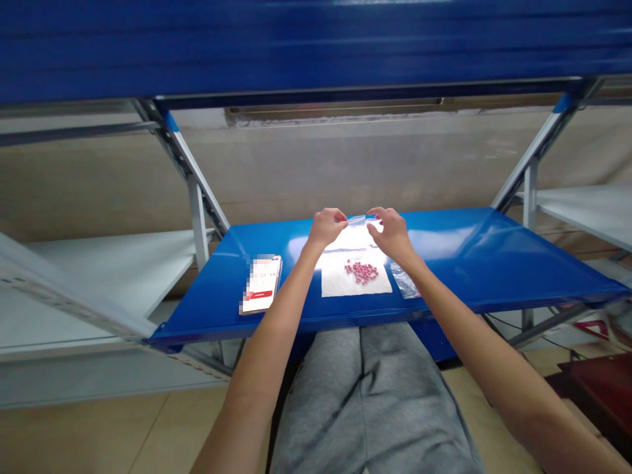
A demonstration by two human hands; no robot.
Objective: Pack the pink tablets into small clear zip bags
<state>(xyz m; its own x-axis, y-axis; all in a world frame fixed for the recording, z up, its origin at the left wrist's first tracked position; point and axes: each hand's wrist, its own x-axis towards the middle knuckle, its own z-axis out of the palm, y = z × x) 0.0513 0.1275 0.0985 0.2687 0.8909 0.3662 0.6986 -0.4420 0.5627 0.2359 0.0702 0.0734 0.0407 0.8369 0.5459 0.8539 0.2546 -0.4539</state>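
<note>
A small clear plastic bag (356, 220) is at the far side of a white sheet (333, 284). My left hand (327, 227) pinches the bag's left edge between thumb and fingers. Just right of the bag, my right hand (391, 234) is open, its thumb and fingers apart and nothing visible between them. Nearer to me on the sheet lies a loose pile of small red beads (363, 272). A second clear plastic bag (405, 283) lies flat by the sheet's right side, partly under my right forearm.
A phone (263, 283) with a lit screen lies on the left of the blue tabletop (459, 263). Metal posts (185, 164) rise at both back corners, and a blue shelf (316, 49) hangs low overhead. White shelves (99, 276) flank the table.
</note>
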